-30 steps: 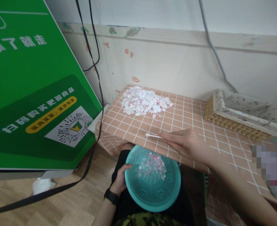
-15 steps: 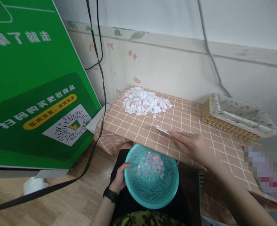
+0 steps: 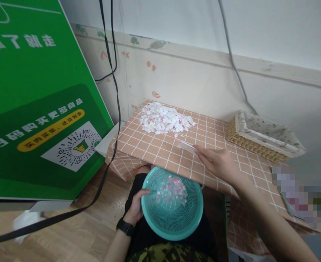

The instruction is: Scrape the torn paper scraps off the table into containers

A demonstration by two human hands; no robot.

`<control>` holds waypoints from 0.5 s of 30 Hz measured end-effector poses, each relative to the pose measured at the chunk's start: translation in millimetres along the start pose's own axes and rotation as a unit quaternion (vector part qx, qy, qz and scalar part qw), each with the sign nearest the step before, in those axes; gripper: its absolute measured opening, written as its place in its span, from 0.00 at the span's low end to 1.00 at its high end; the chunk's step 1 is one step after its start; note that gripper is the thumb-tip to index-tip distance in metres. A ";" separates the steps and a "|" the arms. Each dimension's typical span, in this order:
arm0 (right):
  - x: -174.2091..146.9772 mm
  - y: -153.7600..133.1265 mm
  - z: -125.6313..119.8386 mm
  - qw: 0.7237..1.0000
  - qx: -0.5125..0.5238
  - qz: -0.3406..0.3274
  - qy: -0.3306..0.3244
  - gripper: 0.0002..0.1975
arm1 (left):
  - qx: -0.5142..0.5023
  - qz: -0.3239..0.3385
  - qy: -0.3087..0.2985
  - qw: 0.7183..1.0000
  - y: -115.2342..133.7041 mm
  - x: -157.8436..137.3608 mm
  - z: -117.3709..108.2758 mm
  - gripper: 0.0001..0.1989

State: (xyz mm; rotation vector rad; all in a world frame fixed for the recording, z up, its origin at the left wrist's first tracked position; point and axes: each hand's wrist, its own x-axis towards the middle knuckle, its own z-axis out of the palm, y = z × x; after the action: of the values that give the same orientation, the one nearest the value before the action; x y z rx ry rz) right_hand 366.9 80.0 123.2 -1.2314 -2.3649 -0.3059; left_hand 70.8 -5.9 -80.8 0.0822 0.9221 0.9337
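My left hand grips the rim of a teal plastic colander on my lap, thumb over the edge. Small white and pink paper scraps lie in its bottom. Above the table, my right hand pinches a thin, flat white strip, perhaps folded paper, whose far end touches or nearly touches the cloth. Beyond its tip a few loose bits lie near a large pile of paper scraps at the table's far left.
A checked brown cloth covers the table. Against the wall sits a lined wicker basket. A green sign panel stands at left, with a black strap hanging before it. Pixelated items lie at the right.
The white strip has turned, so its broad face shows more. My left hand stays on the colander's rim. The whole view has shifted slightly.
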 end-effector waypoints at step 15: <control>-19.2 -7.0 -3.7 0.999 -0.014 -0.002 0.034 0.14 | -0.004 0.006 0.004 1.000 -1.4 1.0 -2.3 0.09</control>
State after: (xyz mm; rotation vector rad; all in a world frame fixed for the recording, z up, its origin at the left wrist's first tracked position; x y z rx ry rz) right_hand 371.7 60.8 117.1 -1.2097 -2.3126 -0.3777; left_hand 70.3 -6.8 -83.5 0.0764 0.9247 0.9490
